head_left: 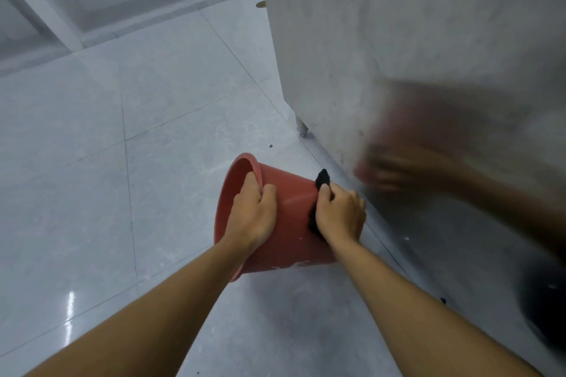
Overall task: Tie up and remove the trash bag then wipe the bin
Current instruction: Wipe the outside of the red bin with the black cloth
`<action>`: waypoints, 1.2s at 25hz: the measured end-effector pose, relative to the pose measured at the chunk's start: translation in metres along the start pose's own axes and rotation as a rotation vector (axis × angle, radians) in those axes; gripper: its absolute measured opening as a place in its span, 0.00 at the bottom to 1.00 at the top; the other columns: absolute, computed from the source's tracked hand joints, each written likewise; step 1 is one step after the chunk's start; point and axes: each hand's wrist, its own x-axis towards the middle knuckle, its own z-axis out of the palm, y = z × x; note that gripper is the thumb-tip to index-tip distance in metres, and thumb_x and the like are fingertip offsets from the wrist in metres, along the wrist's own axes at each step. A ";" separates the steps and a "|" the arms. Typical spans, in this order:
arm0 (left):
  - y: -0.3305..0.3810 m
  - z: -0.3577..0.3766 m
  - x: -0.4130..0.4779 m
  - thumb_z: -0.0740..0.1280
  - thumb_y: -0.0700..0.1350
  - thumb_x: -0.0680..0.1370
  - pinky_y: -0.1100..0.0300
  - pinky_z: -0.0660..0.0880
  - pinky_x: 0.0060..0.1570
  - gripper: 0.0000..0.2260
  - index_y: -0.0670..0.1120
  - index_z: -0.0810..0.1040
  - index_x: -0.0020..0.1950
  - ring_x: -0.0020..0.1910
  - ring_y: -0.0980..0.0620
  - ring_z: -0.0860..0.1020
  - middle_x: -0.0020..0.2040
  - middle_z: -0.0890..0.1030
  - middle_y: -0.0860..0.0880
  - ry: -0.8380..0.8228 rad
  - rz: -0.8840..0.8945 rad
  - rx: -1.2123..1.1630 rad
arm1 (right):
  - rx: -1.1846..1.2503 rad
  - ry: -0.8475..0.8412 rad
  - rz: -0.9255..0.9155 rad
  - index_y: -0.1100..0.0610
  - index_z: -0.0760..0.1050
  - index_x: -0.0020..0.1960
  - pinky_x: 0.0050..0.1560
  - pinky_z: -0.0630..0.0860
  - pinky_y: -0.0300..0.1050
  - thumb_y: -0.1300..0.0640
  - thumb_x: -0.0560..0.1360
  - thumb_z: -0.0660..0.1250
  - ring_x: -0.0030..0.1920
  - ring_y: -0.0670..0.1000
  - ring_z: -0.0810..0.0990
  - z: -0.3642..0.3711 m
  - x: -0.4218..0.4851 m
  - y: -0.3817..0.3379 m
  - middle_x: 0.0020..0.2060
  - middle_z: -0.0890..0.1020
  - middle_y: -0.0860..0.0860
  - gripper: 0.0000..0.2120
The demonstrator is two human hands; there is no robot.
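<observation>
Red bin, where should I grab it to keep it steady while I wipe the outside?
Grip the rim of the bin from its open mouth on the left: it is tipped sideways, so the lip gives a hooked hold, as the left hand shows.

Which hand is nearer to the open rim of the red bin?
Left. The left hand grips the rim, fingers curled over its edge. The right hand is farther along the outer wall of the bin, pressing a black cloth there.

- Tiled floor (153, 162): pale grey, glossy, thin joint lines.
- Metal cabinet (398, 24): along the floor's right edge, side panel smudged.
- Short leg (301, 128): under the cabinet's bottom edge.
- Dark speck (270, 146): on the floor, near the leg.
- White frame (61, 24): floor's far edge.
</observation>
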 end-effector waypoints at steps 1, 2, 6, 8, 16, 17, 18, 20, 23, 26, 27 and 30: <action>0.002 0.002 -0.001 0.53 0.54 0.77 0.47 0.78 0.42 0.12 0.48 0.71 0.47 0.37 0.51 0.78 0.40 0.79 0.50 0.004 0.008 0.004 | -0.008 -0.004 0.033 0.52 0.81 0.54 0.59 0.72 0.52 0.46 0.82 0.54 0.58 0.59 0.74 0.000 -0.001 0.001 0.50 0.76 0.54 0.19; 0.004 0.003 0.000 0.53 0.54 0.77 0.46 0.78 0.43 0.12 0.48 0.71 0.47 0.37 0.50 0.78 0.39 0.79 0.50 0.006 0.010 0.001 | 0.011 -0.004 -0.037 0.49 0.80 0.57 0.57 0.73 0.51 0.44 0.81 0.53 0.56 0.56 0.74 0.004 -0.008 -0.003 0.49 0.73 0.51 0.19; 0.004 -0.002 0.012 0.54 0.53 0.78 0.42 0.80 0.45 0.15 0.43 0.73 0.49 0.41 0.43 0.80 0.42 0.81 0.45 -0.030 -0.004 -0.042 | 0.225 -0.134 -0.548 0.46 0.69 0.76 0.45 0.77 0.42 0.46 0.83 0.54 0.47 0.49 0.73 0.018 -0.052 -0.009 0.48 0.70 0.46 0.23; 0.002 -0.005 0.017 0.54 0.51 0.79 0.46 0.76 0.43 0.11 0.46 0.71 0.46 0.39 0.46 0.78 0.42 0.78 0.47 -0.020 -0.036 -0.044 | 0.153 -0.042 -0.487 0.51 0.70 0.76 0.45 0.76 0.45 0.49 0.84 0.56 0.47 0.51 0.73 0.016 -0.038 0.006 0.49 0.71 0.50 0.22; 0.004 0.004 0.018 0.55 0.49 0.79 0.50 0.72 0.40 0.07 0.50 0.66 0.42 0.36 0.51 0.72 0.38 0.73 0.51 0.028 -0.067 -0.096 | 0.208 -0.122 -0.469 0.53 0.66 0.78 0.47 0.76 0.41 0.45 0.84 0.51 0.47 0.51 0.76 0.017 -0.066 0.001 0.51 0.70 0.50 0.25; 0.004 0.003 0.019 0.54 0.49 0.78 0.48 0.72 0.41 0.07 0.49 0.67 0.42 0.36 0.51 0.72 0.38 0.74 0.51 0.014 -0.055 -0.086 | 0.202 -0.130 -0.553 0.54 0.64 0.80 0.48 0.77 0.40 0.46 0.85 0.52 0.47 0.51 0.75 0.020 -0.068 0.003 0.51 0.70 0.50 0.26; 0.004 0.001 0.020 0.54 0.50 0.78 0.47 0.73 0.43 0.09 0.47 0.70 0.45 0.37 0.50 0.72 0.38 0.74 0.50 0.001 -0.059 -0.083 | 0.203 -0.107 -0.543 0.54 0.64 0.80 0.48 0.77 0.41 0.47 0.85 0.54 0.47 0.51 0.75 0.019 -0.062 0.006 0.51 0.71 0.51 0.25; -0.001 -0.002 0.023 0.53 0.50 0.79 0.43 0.77 0.49 0.17 0.40 0.74 0.56 0.40 0.48 0.74 0.42 0.75 0.49 0.007 -0.120 -0.120 | 0.161 -0.037 -0.230 0.55 0.67 0.78 0.50 0.74 0.45 0.51 0.86 0.55 0.49 0.52 0.73 0.015 -0.042 0.015 0.51 0.68 0.52 0.22; -0.009 -0.002 0.023 0.52 0.50 0.80 0.40 0.78 0.53 0.16 0.41 0.74 0.54 0.42 0.47 0.76 0.43 0.76 0.47 0.023 -0.165 -0.153 | 0.134 -0.026 0.121 0.56 0.68 0.74 0.48 0.69 0.42 0.49 0.86 0.52 0.51 0.51 0.73 0.012 -0.030 0.026 0.52 0.67 0.50 0.21; -0.007 -0.003 0.022 0.53 0.49 0.79 0.44 0.76 0.48 0.09 0.46 0.68 0.47 0.39 0.48 0.73 0.42 0.75 0.46 0.054 -0.162 -0.165 | 0.245 -0.113 -0.292 0.55 0.67 0.77 0.44 0.70 0.32 0.44 0.84 0.51 0.47 0.44 0.72 0.014 -0.063 0.002 0.50 0.70 0.47 0.26; -0.009 -0.004 0.023 0.53 0.49 0.79 0.45 0.75 0.48 0.08 0.47 0.68 0.47 0.39 0.48 0.73 0.43 0.75 0.46 0.055 -0.152 -0.156 | 0.178 -0.151 -0.455 0.53 0.65 0.79 0.45 0.72 0.34 0.44 0.84 0.51 0.47 0.46 0.72 0.018 -0.072 0.000 0.49 0.70 0.48 0.27; -0.013 -0.011 0.022 0.53 0.49 0.81 0.48 0.74 0.47 0.09 0.47 0.71 0.51 0.41 0.48 0.75 0.44 0.77 0.48 0.029 -0.122 -0.105 | 0.046 -0.119 -0.434 0.50 0.72 0.75 0.51 0.73 0.43 0.46 0.83 0.53 0.52 0.52 0.72 0.014 -0.048 0.000 0.48 0.72 0.49 0.23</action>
